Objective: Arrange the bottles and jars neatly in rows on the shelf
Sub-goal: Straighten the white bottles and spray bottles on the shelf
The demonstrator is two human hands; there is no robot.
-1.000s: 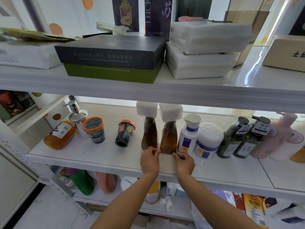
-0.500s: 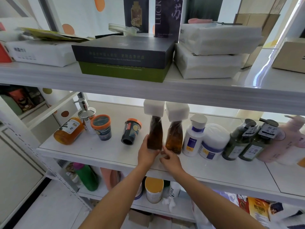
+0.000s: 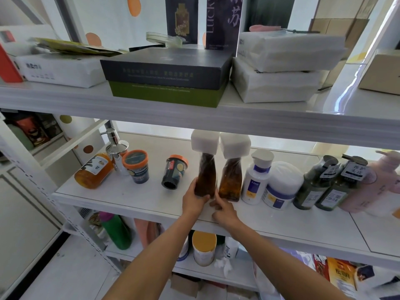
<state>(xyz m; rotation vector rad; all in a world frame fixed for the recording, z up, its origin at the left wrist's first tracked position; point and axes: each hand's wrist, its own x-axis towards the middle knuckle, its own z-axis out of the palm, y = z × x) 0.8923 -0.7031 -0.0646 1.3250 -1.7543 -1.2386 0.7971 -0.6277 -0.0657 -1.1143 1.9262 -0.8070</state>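
brown bottle [image 3: 205, 176], likely top-heavy and slick: you're gripping its base with your left hand [image 3: 192, 200], right hand [image 3: 224, 211] touching it straight-fingered.

Seen only as two bare forearms, left forearm [image 3: 155, 253] and right forearm [image 3: 281, 258], uncovered right down to the picture's lower edge (elbows cut off there). Taper to slim wrists, then the left hand [image 3: 193, 202] and right hand [image 3: 224, 212], likewise bare.
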